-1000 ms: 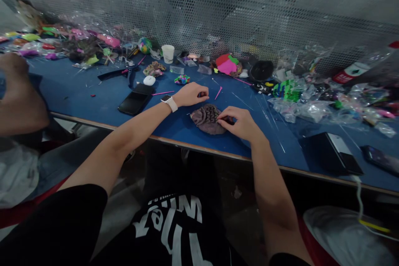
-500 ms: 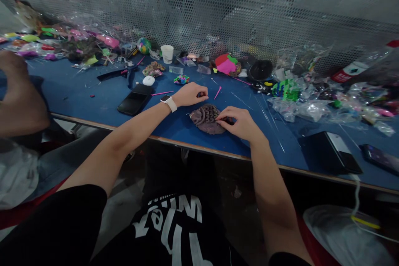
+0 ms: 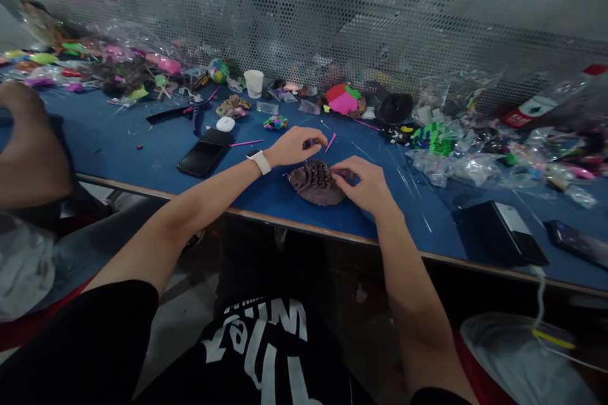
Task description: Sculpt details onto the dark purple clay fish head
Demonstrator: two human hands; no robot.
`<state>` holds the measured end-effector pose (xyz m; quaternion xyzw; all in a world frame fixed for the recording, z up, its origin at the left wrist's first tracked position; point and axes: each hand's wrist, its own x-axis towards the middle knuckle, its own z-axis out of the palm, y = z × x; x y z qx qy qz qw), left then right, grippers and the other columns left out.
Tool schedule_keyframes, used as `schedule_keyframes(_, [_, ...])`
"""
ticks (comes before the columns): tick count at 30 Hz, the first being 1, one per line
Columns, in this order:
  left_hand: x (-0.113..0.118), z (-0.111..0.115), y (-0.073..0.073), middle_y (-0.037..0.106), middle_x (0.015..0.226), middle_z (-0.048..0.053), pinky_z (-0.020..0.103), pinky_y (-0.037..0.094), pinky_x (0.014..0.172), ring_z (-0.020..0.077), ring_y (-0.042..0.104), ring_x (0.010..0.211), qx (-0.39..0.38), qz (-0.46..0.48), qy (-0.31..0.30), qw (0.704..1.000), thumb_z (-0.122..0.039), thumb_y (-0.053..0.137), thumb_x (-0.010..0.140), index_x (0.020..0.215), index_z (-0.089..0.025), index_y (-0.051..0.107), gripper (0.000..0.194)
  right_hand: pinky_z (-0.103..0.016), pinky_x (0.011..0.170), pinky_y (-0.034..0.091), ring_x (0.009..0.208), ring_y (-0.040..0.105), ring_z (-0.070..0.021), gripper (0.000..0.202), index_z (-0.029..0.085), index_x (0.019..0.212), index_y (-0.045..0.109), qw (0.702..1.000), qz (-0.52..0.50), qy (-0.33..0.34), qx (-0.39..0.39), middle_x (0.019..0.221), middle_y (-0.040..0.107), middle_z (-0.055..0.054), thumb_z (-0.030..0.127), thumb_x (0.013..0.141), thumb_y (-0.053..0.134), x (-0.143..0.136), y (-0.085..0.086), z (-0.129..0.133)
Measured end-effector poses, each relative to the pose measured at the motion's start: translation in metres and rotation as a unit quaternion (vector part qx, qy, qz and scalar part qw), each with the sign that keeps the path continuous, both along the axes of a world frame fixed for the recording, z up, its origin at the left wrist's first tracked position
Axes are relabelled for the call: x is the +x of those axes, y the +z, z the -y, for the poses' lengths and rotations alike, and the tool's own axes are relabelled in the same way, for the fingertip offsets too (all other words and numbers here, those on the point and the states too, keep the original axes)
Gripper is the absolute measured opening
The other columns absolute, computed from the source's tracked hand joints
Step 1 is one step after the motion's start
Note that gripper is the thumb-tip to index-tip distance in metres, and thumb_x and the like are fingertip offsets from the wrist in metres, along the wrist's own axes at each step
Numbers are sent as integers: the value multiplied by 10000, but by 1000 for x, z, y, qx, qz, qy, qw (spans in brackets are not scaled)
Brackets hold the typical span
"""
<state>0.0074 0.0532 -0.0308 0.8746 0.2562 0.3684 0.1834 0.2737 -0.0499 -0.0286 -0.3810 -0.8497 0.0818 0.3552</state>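
On the blue table near its front edge lies a brownish-grey clay model (image 3: pixel 317 185), oval and fish-like, with rows of wavy ridges on top. My right hand (image 3: pixel 365 182) is at its right side, thumb and forefinger brought together against the ridged surface; whatever is between the tips is too small to make out. Behind the model hovers my left hand (image 3: pixel 298 144), wearing a watch with a pale strap. Its fingers are curled in, and their tips are close to a pink modelling tool (image 3: pixel 331 142) lying on the table. What they pinch, if anything, is hidden.
A black phone (image 3: pixel 205 153), a white oval case (image 3: pixel 225 124) and another pink stick (image 3: pixel 246 143) lie to the left. A paper cup (image 3: pixel 254 83) stands behind. Plastic bags (image 3: pixel 475 168) and a folding phone (image 3: pixel 503 233) are at right. Another person's arm (image 3: pixel 28 152) rests at far left.
My left hand has shifted right, toward the pink tool. My right fingers have moved slightly up and remain at the clay model.
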Motion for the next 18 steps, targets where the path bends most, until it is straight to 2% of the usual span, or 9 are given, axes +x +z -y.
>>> schedule_keyframes(4, [11,19,8,856,1061,89,308,578,767,167,767,784,-57,54,-64,995,-388,616,1131,1233,-199,750,254,-443,740,625,772,704,-248,181,293,1222,816,997,-45,-38,48,1061,824,-80,288,1062,730,-4,-5,-1])
schedule_keyframes(8, [20,34,10,831,1022,63,293,576,726,139,745,697,-95,84,-99,987,-395,657,1132,1272,-220,640,225,-454,744,657,846,748,-264,179,320,1237,821,994,-78,-46,68,1157,836,-88,351,1071,761,-3,-8,-2])
schedule_keyframes(11, [24,38,8,819,981,59,313,606,821,169,786,832,-90,78,-104,987,-387,681,1126,1205,-214,688,190,-450,730,669,858,758,-266,140,322,1160,836,991,-91,-63,74,1137,843,-83,413,1077,770,-3,-8,-2])
schedule_keyframes(14, [25,36,5,841,1070,86,343,620,936,200,804,992,-84,87,-105,987,-385,744,1088,1155,-198,778,202,-433,701,655,850,765,-266,186,309,1045,842,987,-104,-77,95,1052,851,-81,480,1083,779,-3,-8,-2])
schedule_keyframes(18, [24,32,3,863,1123,97,342,615,932,220,806,1058,-87,84,-102,987,-397,763,1080,1159,-209,850,221,-417,673,645,803,768,-254,237,303,1053,860,984,-117,-81,106,1035,861,-83,526,1085,786,-4,-8,-1])
